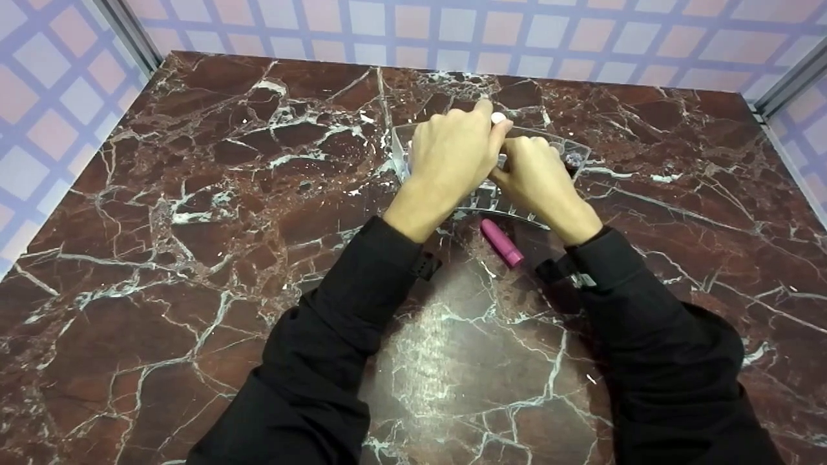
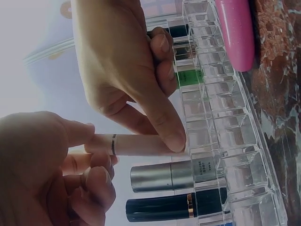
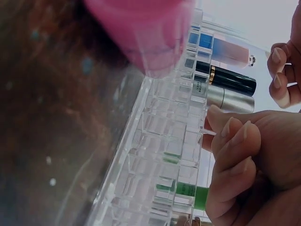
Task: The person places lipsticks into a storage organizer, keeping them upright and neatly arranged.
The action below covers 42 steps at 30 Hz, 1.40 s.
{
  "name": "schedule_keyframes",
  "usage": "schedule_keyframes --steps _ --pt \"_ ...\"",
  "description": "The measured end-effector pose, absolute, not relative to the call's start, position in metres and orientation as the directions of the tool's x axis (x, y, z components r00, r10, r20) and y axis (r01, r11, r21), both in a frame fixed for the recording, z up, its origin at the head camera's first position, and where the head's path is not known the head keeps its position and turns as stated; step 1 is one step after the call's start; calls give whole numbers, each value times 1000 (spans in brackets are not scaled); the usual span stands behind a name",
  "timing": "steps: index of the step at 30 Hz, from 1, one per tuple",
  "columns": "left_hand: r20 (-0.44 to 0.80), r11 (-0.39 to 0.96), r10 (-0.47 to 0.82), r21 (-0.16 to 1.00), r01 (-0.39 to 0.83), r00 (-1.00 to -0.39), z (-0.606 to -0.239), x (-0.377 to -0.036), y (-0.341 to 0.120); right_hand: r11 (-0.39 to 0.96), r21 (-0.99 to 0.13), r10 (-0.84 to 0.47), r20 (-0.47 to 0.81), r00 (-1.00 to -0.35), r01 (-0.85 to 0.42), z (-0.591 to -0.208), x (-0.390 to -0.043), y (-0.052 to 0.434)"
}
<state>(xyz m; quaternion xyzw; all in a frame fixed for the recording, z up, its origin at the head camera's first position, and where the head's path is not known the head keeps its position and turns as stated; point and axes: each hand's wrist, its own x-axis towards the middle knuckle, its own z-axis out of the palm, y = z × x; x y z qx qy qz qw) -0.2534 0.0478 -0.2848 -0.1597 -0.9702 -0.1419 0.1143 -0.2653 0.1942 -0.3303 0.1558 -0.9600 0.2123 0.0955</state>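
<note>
Two hands meet over a clear acrylic compartmented lipstick organiser (image 1: pixel 575 155) standing at the far centre of the table. Left hand (image 1: pixel 449 158) pinches a pale pink lipstick tube with a silver band (image 2: pixel 136 144) between thumb and fingers, the tube's far end at a cell of the organiser. Right hand (image 1: pixel 539 184) has its thumb on the same tube near that cell and its other fingers curled; probably this steadies the tube against the cell walls.

Already seated in neighbouring cells: a silver lipstick tube (image 2: pixel 164 175), a black lipstick tube with a gold band (image 2: pixel 164 207), and a green-labelled item (image 2: pixel 188 76) in a further cell.

One magenta glittery lipstick tube (image 1: pixel 502 243) lies loose on the table just near of the organiser, between the wrists, apart from both hands.

Surface: dark red marble-pattern tabletop with white veins (image 1: pixel 194 258). Surround: walls with a pink and lilac grid pattern (image 1: pixel 400 29), metal corner posts at far left and far right.
</note>
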Motion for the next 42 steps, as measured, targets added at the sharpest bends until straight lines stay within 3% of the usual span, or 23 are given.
schedule_keyframes --steps 23,42 --pt "162 911 277 270 313 -947 -290 -257 46 854 -367 -291 249 -924 -368 -330 -264 197" --pt "171 903 290 275 329 -941 -293 -257 46 855 -350 -302 262 -917 -382 -332 -265 197"
